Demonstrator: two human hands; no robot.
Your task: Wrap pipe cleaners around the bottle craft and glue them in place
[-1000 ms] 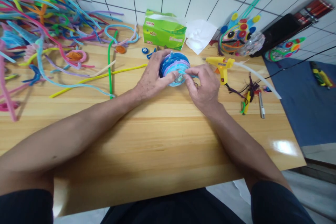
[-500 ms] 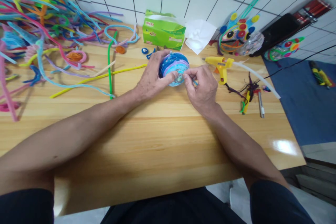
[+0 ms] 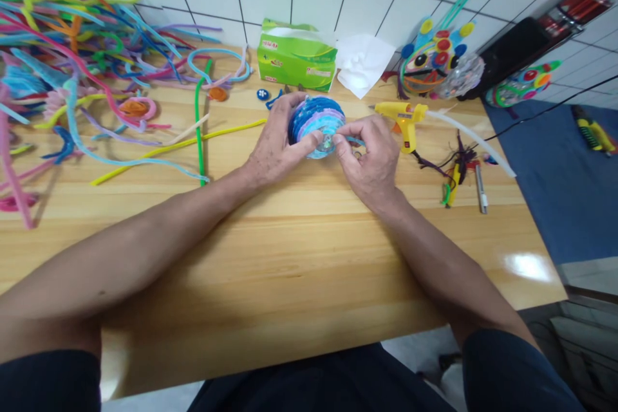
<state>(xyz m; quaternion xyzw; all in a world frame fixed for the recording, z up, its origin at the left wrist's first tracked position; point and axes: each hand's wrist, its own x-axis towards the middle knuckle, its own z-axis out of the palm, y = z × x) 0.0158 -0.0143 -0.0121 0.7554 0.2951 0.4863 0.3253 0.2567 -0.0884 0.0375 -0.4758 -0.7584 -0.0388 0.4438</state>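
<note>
A rounded object wrapped in blue, purple and light blue pipe cleaner [image 3: 318,111] is held off to the middle back of the table. My left hand [image 3: 274,145] is closed around its left side, the thumb pressing near a clear, uncovered patch at its near end. At that same end, my right hand [image 3: 373,158] pinches with thumb and forefinger. A light blue pipe cleaner [image 3: 356,141] shows behind those fingers; its pinched part is hidden. Close to the right hand lies a yellow glue gun [image 3: 403,119] with a white glue stick [image 3: 476,135] in its back.
A heap of coloured pipe cleaners [image 3: 96,45] fills the back left. A green tissue pack [image 3: 297,58] stands by the tiled wall. Decorated bottle figures [image 3: 429,64] stand at back right. A utility knife [image 3: 481,190] and dark cord lie right of the glue gun.
The view has shifted slightly. My left hand keeps its hold on the wrapped object. More of the light blue pipe cleaner shows behind my right fingers, which stay pinched at the object's end.
</note>
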